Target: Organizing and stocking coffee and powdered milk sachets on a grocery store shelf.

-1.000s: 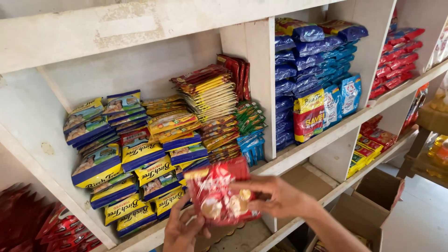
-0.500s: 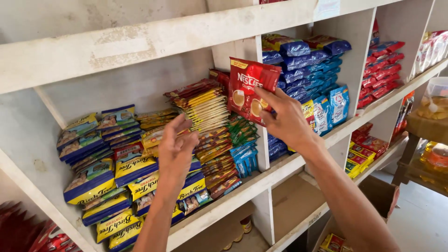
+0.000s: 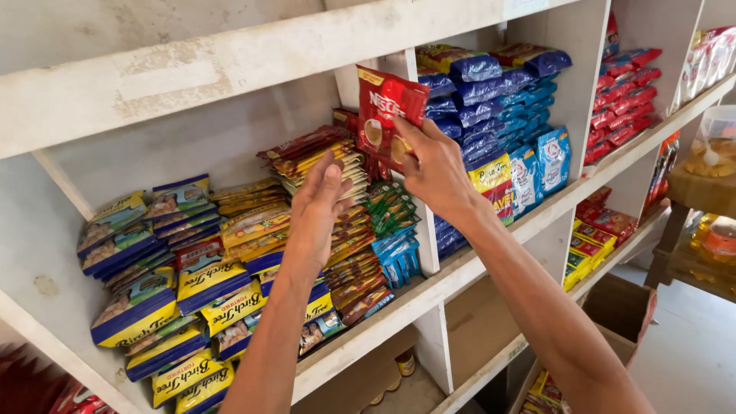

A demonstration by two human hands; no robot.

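Observation:
My right hand (image 3: 437,169) grips a red coffee sachet pack (image 3: 387,111) with cups pictured on it, held upright in front of the white shelf divider. My left hand (image 3: 318,207) is raised with fingers apart, holding nothing, just in front of a stack of red and yellow sachets (image 3: 318,153) in the left compartment. Below that stack lie brown sachet strips (image 3: 356,268), and green sachets (image 3: 387,207) and blue sachets (image 3: 402,257) sit beside the divider.
Blue-and-yellow milk powder pouches (image 3: 165,284) fill the left of the white wooden shelf (image 3: 452,280). Blue packets (image 3: 498,92) fill the neighbouring compartment, red packets (image 3: 625,100) the far right one. An open cardboard box (image 3: 621,310) stands on the floor; a table with jars (image 3: 709,176) is at right.
My right hand has carried the red pack from below the shelf up to the divider. My left hand rose from the lower shelf to the sachet stack.

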